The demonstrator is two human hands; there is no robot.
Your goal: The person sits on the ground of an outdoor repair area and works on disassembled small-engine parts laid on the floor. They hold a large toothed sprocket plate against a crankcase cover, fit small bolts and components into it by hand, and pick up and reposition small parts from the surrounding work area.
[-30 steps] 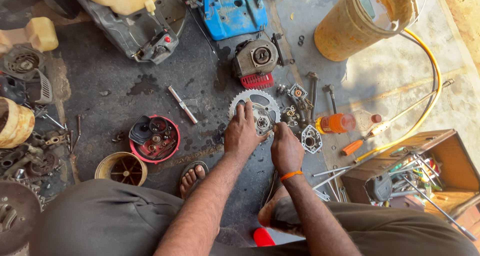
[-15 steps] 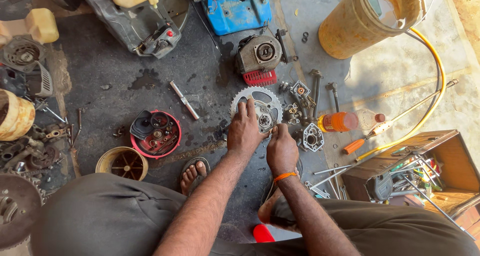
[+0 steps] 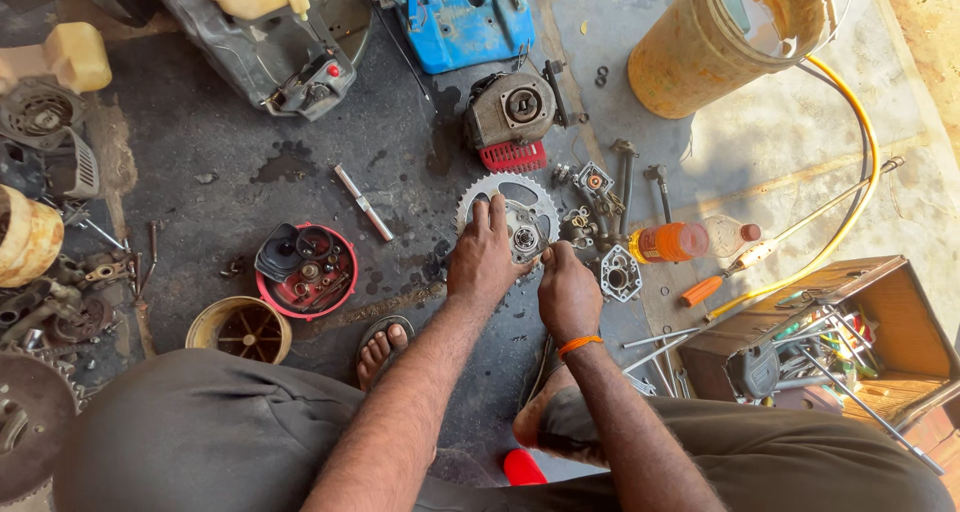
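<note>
Your left hand [image 3: 483, 262] presses flat on the toothed sprocket [image 3: 508, 214] lying on the oil-stained concrete floor [image 3: 230, 162]; your right hand [image 3: 567, 290] pinches at its hub. Around you: a red parts tray [image 3: 305, 272], yellow bucket [image 3: 725, 42], wooden toolbox [image 3: 830, 332].

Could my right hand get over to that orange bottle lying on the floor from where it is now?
Probably yes. The right hand sits at the sprocket, and the orange bottle lies just to its right. Only a small metal housing lies between them, low enough to reach over.
</note>
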